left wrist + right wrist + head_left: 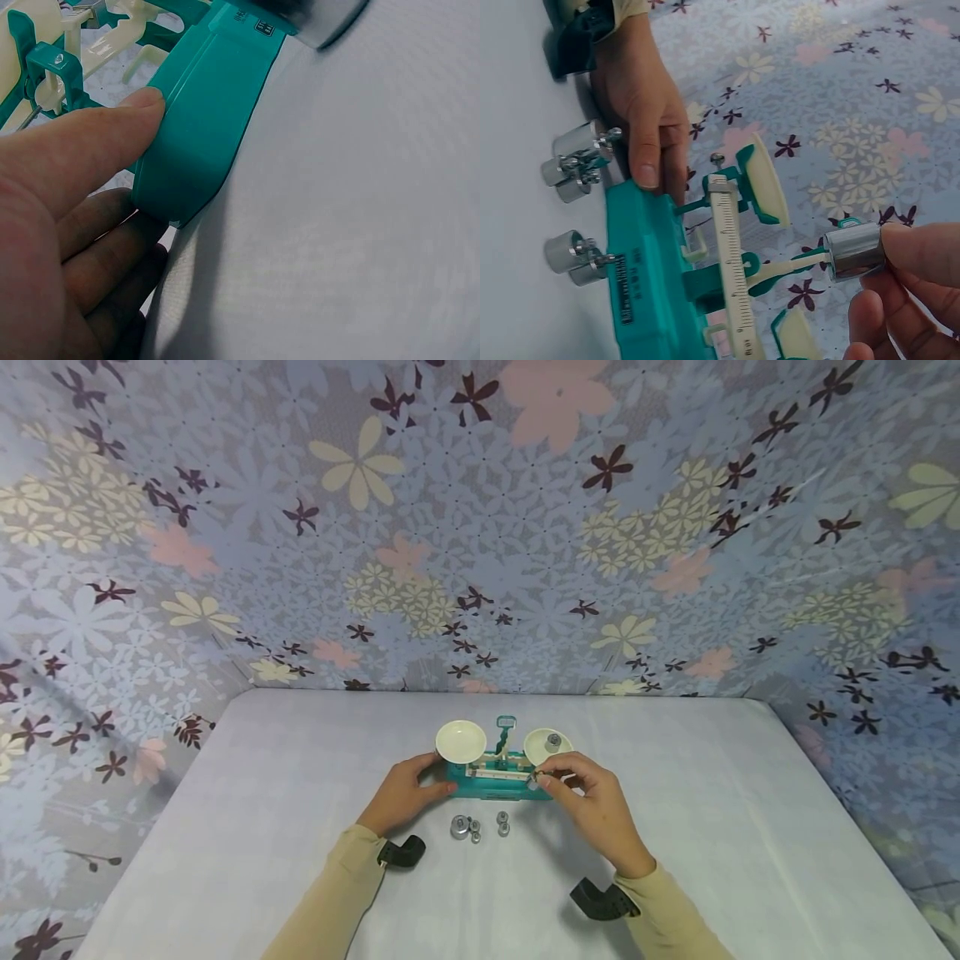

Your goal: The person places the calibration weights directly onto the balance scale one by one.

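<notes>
A teal balance scale point(487, 789) with two cream pans stands on the table. My left hand point(401, 789) grips the left end of its base, thumb point(142, 109) on the upper face and the other fingers bent against the end. Between thumb and fingers, my right hand point(596, 797) pinches a shiny metal weight point(855, 251), held off the table near the scale's right side. On the right pan point(534, 748) sits another metal weight point(552, 742). The left pan point(461, 742) bears nothing visible and looks slightly higher in the head view.
Several metal weights stand on the white cloth in front of the scale: a cluster around a large one point(460, 827), and a pair point(503, 824) to its right. A flower-patterned curtain point(480, 527) hangs behind and beside the table point(712, 827).
</notes>
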`<state>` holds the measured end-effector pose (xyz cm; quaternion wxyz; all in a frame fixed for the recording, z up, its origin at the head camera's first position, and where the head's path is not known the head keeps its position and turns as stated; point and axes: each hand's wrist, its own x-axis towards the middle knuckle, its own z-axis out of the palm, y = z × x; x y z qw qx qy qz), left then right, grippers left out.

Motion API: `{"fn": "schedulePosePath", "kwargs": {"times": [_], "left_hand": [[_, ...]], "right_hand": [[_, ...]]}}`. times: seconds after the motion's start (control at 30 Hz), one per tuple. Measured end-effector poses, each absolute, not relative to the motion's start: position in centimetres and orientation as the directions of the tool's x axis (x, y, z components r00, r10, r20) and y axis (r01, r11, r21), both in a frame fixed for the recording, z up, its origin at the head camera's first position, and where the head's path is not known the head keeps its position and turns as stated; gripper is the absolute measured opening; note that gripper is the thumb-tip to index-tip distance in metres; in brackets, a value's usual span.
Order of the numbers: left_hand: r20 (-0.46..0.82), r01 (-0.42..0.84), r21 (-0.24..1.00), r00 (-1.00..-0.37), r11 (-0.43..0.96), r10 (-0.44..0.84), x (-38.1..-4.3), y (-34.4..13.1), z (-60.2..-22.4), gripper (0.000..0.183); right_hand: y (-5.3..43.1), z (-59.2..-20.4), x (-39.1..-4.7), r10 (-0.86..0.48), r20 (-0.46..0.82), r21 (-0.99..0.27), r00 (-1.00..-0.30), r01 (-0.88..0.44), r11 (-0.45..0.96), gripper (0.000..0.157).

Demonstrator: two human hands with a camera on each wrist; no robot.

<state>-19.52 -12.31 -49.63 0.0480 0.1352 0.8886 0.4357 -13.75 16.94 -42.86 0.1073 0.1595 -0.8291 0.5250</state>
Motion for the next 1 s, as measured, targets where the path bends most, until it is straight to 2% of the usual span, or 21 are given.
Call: {"fn": "schedulePosePath", "kwargs": {"times": [1.0], "left_hand": [[0.015,0.180,0.790,-0.961,0.586,0.275,-19.4,-12.2,-49.5,0.067]], "right_hand": [[16.6,-41.6,-15.0,-0.072,0.414,-0.811,-0.907,-0.404,0.424,0.008]]}}
